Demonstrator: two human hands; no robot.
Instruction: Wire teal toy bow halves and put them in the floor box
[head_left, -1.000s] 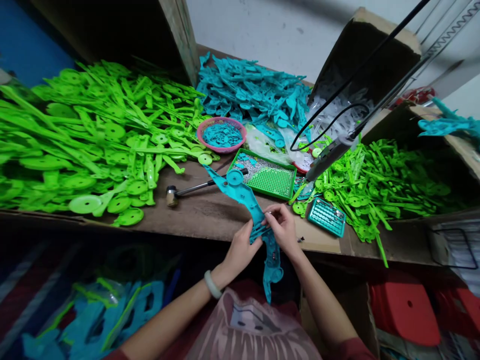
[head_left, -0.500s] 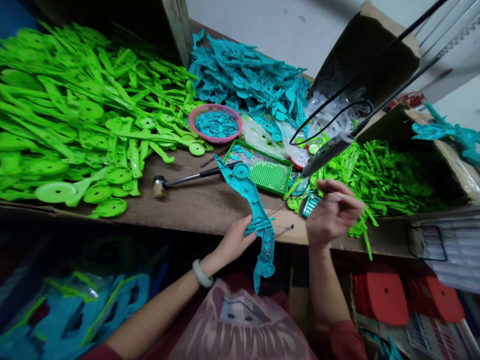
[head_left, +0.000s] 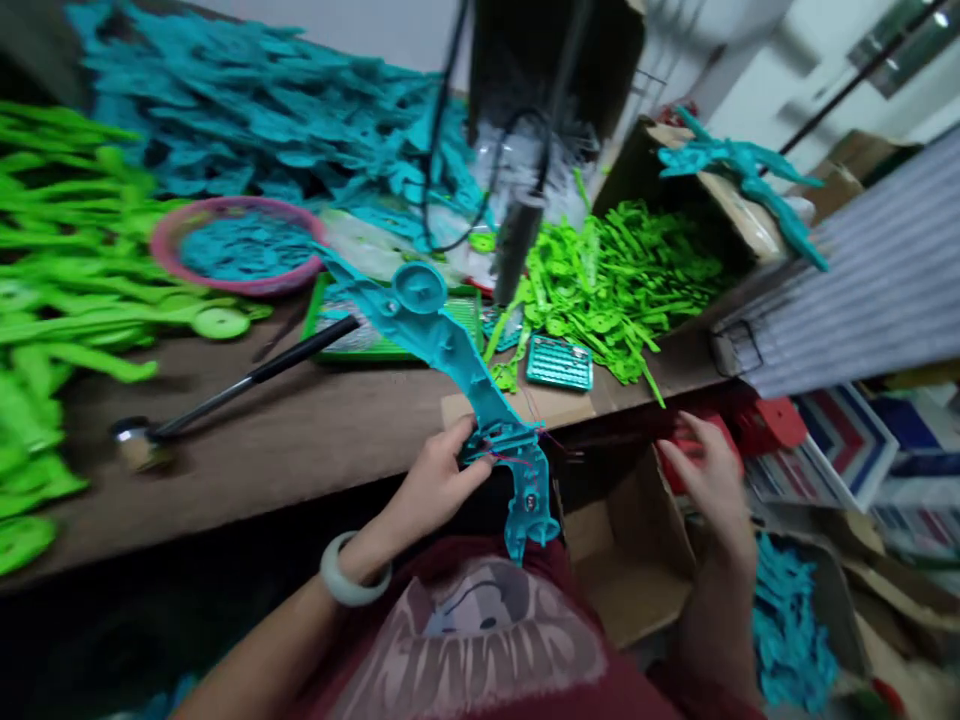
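Observation:
My left hand is closed around the middle of a long teal plastic toy shell, holding it tilted over the front edge of the brown bench. Thin red wires show near my fingers. My right hand is low at the right, off the bench, above a cardboard box and next to something red. Its fingers look stretched out but are smeared by motion, and I see nothing in them.
Green plastic parts are heaped at the left and another green heap at the right. Teal parts pile at the back. A pink basket, a green tray, a small hammer and a teal grid block lie on the bench.
My right hand let go of the teal shell, rose over the bench, then dropped down right beside the box. My view swung right. The left hand keeps its hold.

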